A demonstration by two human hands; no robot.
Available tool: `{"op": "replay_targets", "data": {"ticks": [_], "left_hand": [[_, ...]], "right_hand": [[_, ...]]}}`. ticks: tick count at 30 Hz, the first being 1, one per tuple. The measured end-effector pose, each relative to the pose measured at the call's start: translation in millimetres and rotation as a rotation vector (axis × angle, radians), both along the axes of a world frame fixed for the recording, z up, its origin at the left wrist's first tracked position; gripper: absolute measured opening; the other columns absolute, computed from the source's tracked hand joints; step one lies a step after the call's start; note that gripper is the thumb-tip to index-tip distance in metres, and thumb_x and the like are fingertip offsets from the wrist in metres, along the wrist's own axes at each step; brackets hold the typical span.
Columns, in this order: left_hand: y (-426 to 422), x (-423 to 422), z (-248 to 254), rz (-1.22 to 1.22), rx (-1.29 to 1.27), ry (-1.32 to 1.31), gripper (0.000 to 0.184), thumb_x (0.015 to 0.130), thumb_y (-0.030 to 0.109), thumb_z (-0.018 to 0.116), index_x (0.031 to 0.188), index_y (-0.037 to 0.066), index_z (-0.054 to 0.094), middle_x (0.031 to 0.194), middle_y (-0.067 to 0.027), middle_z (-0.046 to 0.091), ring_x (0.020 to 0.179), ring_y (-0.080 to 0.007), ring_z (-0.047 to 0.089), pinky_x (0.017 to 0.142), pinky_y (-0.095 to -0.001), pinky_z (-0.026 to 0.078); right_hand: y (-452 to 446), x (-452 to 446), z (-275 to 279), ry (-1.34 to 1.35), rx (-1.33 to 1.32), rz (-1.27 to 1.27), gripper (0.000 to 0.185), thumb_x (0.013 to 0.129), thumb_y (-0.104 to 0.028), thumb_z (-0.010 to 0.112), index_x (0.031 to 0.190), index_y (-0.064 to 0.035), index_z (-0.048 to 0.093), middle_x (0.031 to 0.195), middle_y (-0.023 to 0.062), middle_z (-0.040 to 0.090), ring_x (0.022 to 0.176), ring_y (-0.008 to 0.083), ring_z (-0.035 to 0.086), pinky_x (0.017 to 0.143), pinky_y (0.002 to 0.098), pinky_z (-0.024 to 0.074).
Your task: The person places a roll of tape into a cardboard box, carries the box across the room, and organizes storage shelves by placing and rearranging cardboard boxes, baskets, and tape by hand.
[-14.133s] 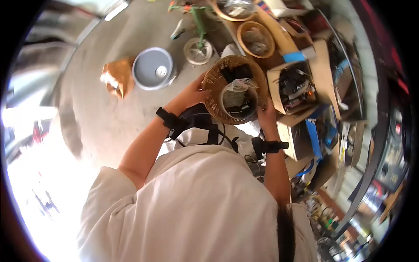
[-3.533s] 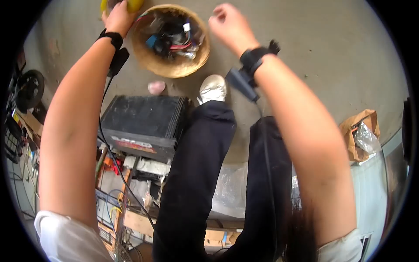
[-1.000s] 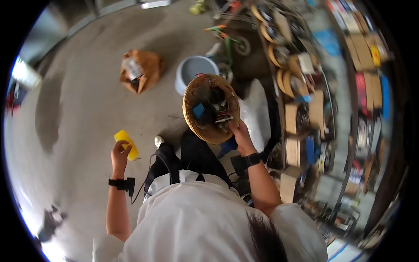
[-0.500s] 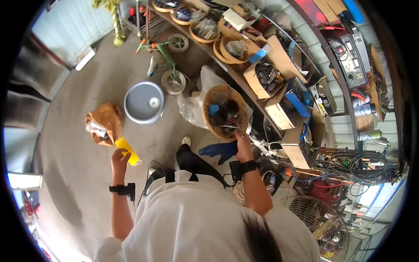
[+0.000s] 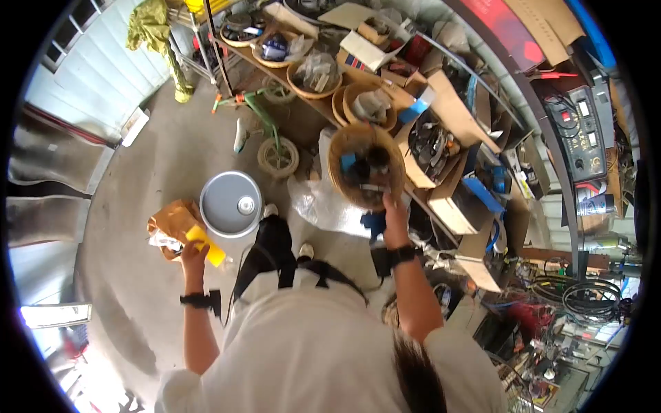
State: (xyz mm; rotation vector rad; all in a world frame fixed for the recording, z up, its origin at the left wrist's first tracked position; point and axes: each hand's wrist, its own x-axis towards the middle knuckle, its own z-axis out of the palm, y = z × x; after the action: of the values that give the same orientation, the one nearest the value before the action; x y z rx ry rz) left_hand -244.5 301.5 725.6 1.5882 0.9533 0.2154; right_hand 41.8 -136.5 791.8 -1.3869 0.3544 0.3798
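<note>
In the head view, my left hand (image 5: 195, 256) is closed on a flat yellow piece (image 5: 214, 255), whose exact kind I cannot make out. It is in front of a crumpled brown bag (image 5: 177, 219) with whitish plastic at its opening. My right hand (image 5: 394, 217) grips the near rim of a round wicker basket (image 5: 339, 180). Dark items and a blue piece lie inside the basket, too blurred to name. A dark blue glove (image 5: 374, 223) hangs at the right hand, partly hidden. The basket is in front of the shelf's edge.
A grey bucket (image 5: 213, 212) stands on the floor near my feet. Beyond it is a green-framed small bike (image 5: 264, 118). Clear plastic sheeting (image 5: 317, 206) lies below the basket. Along the shelf are more baskets (image 5: 315, 77) and open cardboard boxes (image 5: 451, 206).
My right hand has carried the basket forward, closer to the shelf baskets. The glove now shows less. The view has shifted and my feet have stepped. My left hand still holds the yellow piece.
</note>
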Motion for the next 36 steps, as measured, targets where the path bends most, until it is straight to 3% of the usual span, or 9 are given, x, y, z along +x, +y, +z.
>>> {"op": "replay_targets", "data": {"ticks": [1, 5, 16, 21, 27, 29, 32, 34, 36], "left_hand": [[13.3, 11.0, -1.0, -0.028, 0.009, 0.05, 0.016, 0.076, 0.003, 0.067, 0.09, 0.004, 0.059, 0.069, 0.002, 0.054, 0.058, -0.0046, 0.045, 0.052, -0.0188, 0.035], [46.9, 57.5, -18.3, -0.053, 0.09, 0.037, 0.016, 0.073, 0.007, 0.07, 0.086, 0.004, 0.06, 0.064, 0.0027, 0.051, 0.055, -0.0057, 0.044, 0.05, -0.0207, 0.035], [89.0, 123.6, 11.7, -0.21, 0.079, 0.154, 0.019, 0.072, 0.009, 0.07, 0.087, 0.003, 0.06, 0.085, -0.0073, 0.064, 0.084, -0.0184, 0.063, 0.077, -0.0275, 0.048], [88.8, 106.2, -23.3, -0.127, 0.045, 0.119, 0.018, 0.07, 0.009, 0.071, 0.084, 0.005, 0.061, 0.07, -0.002, 0.059, 0.058, -0.0098, 0.049, 0.053, -0.0243, 0.038], [86.2, 88.4, -49.4, -0.086, -0.033, 0.144, 0.02, 0.069, 0.008, 0.071, 0.084, 0.004, 0.06, 0.072, -0.0061, 0.062, 0.061, -0.013, 0.057, 0.057, -0.0247, 0.044], [86.5, 98.1, -34.3, -0.094, 0.006, 0.188, 0.019, 0.069, 0.008, 0.07, 0.084, 0.003, 0.06, 0.075, -0.0076, 0.064, 0.065, -0.0148, 0.059, 0.059, -0.026, 0.045], [83.9, 109.5, -18.8, -0.073, 0.071, 0.232, 0.017, 0.069, 0.008, 0.07, 0.083, 0.003, 0.06, 0.077, -0.0078, 0.064, 0.068, -0.0159, 0.059, 0.06, -0.0275, 0.046], [82.0, 105.3, -26.6, -0.01, 0.038, 0.223, 0.016, 0.069, 0.009, 0.069, 0.081, 0.003, 0.06, 0.076, -0.007, 0.063, 0.068, -0.0162, 0.059, 0.061, -0.0279, 0.046], [78.5, 105.5, -22.6, 0.059, -0.028, 0.277, 0.015, 0.069, 0.009, 0.069, 0.08, 0.003, 0.061, 0.074, -0.006, 0.062, 0.066, -0.0154, 0.058, 0.061, -0.0272, 0.046]], "right_hand": [[13.4, 10.9, 2.4, 0.022, 0.007, 0.011, 0.036, 0.09, -0.025, 0.054, 0.114, 0.0002, 0.049, 0.087, 0.0117, 0.061, 0.057, 0.0227, 0.062, 0.046, 0.0328, 0.0525], [74.0, 50.3, 14.8, -0.009, 0.083, -0.004, 0.036, 0.09, -0.027, 0.055, 0.115, -0.0012, 0.052, 0.104, 0.0046, 0.059, 0.089, 0.0152, 0.057, 0.075, 0.0289, 0.0462], [192.9, 111.2, -7.7, 0.057, 0.137, -0.089, 0.032, 0.09, -0.015, 0.05, 0.119, -0.0007, 0.049, 0.116, 0.0075, 0.055, 0.102, 0.0199, 0.054, 0.09, 0.0319, 0.0422], [231.3, 146.9, -4.5, 0.234, 0.318, -0.002, 0.028, 0.09, -0.015, 0.049, 0.115, -0.0019, 0.052, 0.108, 0.009, 0.059, 0.092, 0.023, 0.059, 0.077, 0.0362, 0.0508], [266.3, 246.6, -67.4, 0.313, 0.318, -0.026, 0.038, 0.082, -0.01, 0.057, 0.118, -0.0002, 0.05, 0.113, 0.0105, 0.057, 0.099, 0.0236, 0.057, 0.083, 0.0344, 0.0463], [269.1, 270.8, -48.2, -0.69, -1.071, 0.784, 0.061, 0.065, -0.009, 0.072, 0.12, 0.0016, 0.048, 0.115, 0.0157, 0.057, 0.103, 0.0263, 0.056, 0.086, 0.0342, 0.0454], [294.7, 329.5, -85.2, -0.64, -0.975, 0.664, 0.046, 0.072, -0.009, 0.066, 0.114, 0.0029, 0.052, 0.106, 0.0123, 0.059, 0.093, 0.0214, 0.056, 0.084, 0.0307, 0.0447], [308.8, 389.7, -151.7, -0.319, -0.673, 0.439, 0.062, 0.06, -0.013, 0.076, 0.116, -0.0001, 0.053, 0.114, 0.0175, 0.057, 0.105, 0.0277, 0.055, 0.085, 0.0359, 0.0467], [320.2, 409.3, -141.7, -0.421, -1.078, 0.678, 0.055, 0.065, -0.016, 0.074, 0.114, -0.0006, 0.054, 0.112, 0.0186, 0.057, 0.101, 0.0297, 0.057, 0.083, 0.0365, 0.0484]]}}
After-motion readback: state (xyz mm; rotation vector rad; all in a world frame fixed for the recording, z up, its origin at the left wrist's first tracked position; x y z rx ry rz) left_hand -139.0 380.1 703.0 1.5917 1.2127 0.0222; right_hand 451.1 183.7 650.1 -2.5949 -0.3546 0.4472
